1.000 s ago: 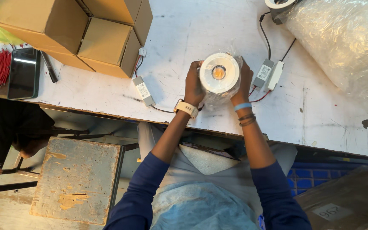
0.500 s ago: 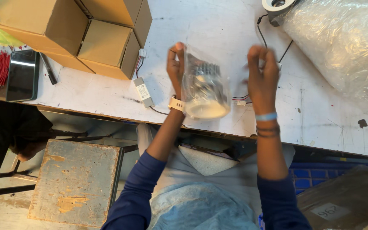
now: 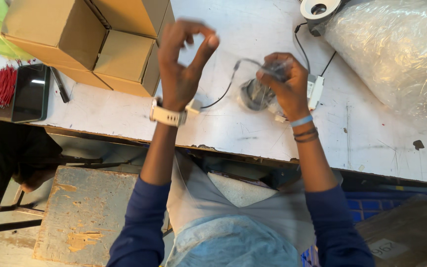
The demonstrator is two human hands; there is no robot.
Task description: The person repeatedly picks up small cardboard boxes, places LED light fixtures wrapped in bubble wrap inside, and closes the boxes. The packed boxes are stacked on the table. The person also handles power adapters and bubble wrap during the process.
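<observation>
My right hand point(image 3: 283, 81) grips a round light fitting in a clear plastic bag point(image 3: 257, 94), held just above the white table point(image 3: 233, 128). A thin black cable point(image 3: 228, 86) runs from the fitting to a small white driver box point(image 3: 193, 106) behind my left wrist. My left hand point(image 3: 184, 64) is raised above the table with fingers spread and holds nothing. It hovers left of the fitting, in front of the cardboard boxes. A second white driver box point(image 3: 315, 92) lies on the table by my right hand.
Several cardboard boxes point(image 3: 85, 39) stand at the table's back left. A black phone point(image 3: 29, 93), a black pen point(image 3: 60, 85) and red wires point(image 3: 3, 86) lie on the left. A large clear plastic bag point(image 3: 396, 54) fills the right, beside another round fitting point(image 3: 317, 9). A worn wooden stool point(image 3: 85, 212) stands below.
The fitting, held up between both hands a moment ago, now sits low in my right hand alone. My left hand has let go and lifted with fingers apart.
</observation>
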